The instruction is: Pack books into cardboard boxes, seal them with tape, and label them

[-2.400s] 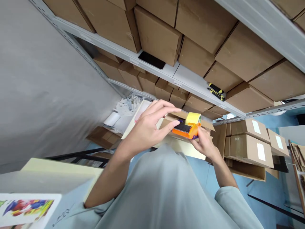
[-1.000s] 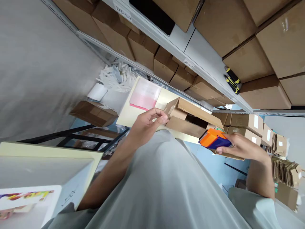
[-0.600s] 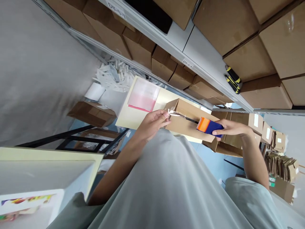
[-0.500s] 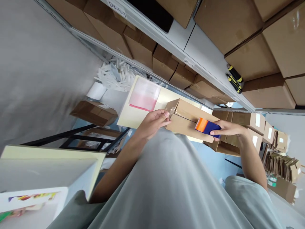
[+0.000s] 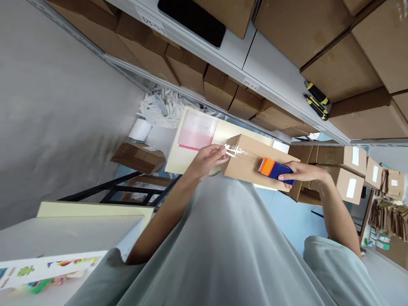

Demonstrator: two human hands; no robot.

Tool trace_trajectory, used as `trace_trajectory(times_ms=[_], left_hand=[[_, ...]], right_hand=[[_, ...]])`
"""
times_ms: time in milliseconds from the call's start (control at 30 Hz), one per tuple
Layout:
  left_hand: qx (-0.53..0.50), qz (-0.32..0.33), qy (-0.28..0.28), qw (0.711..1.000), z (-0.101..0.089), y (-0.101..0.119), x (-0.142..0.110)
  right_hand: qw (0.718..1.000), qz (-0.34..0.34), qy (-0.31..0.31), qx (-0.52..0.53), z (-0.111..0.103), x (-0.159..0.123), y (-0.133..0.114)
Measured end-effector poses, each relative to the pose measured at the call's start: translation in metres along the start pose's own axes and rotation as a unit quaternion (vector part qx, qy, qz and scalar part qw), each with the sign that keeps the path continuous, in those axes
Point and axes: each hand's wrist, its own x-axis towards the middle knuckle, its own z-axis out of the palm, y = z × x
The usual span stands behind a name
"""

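Note:
A brown cardboard box (image 5: 248, 170) lies on the pale yellow board in front of me, its top flaps closed together. Clear packing tape (image 5: 236, 151) runs along its top from the left end. My right hand (image 5: 301, 172) is wrapped round an orange and dark blue tape dispenser (image 5: 274, 170), which rests on the box's top right of the middle. My left hand (image 5: 208, 160) is closed at the box's left end, its thumb and fingers pinched on the tape's end there. The tape roll is hidden beneath the dispenser.
A grey shelf (image 5: 270, 55) with boxes rises ahead, bearing a black phone (image 5: 193, 21) and two yellow-black utility knives (image 5: 315, 102). A pink and white sheet (image 5: 197, 127) lies left of the box. More cartons (image 5: 338, 178) stand to the right. A brown box (image 5: 138, 157) sits at left.
The dispenser came over the box in my right hand, and my left hand moved to the box's left end. The raised flaps closed and tape now lies along the top.

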Motion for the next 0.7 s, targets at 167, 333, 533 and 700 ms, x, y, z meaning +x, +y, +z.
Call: trace_trajectory(times_ms=[167, 333, 533, 700], left_hand=[[0.008, -0.010, 0.014, 1.000, -0.002, -0.005, 0.010], [0.026, -0.023, 0.016, 0.999, -0.005, -0.014, 0.022], [0.031, -0.044, 0.015, 0.998, -0.008, -0.014, 0.024], [0.050, -0.026, 0.019, 0.998, -0.007, -0.008, 0.014]], right_hand=[[1.000, -0.007, -0.004, 0.002, 0.000, 0.000, 0.001], [1.000, -0.008, 0.003, 0.012, 0.000, 0.003, 0.004], [1.000, -0.014, 0.006, -0.005, -0.001, 0.007, 0.010], [1.000, -0.022, 0.007, 0.003, 0.002, 0.007, 0.008]])
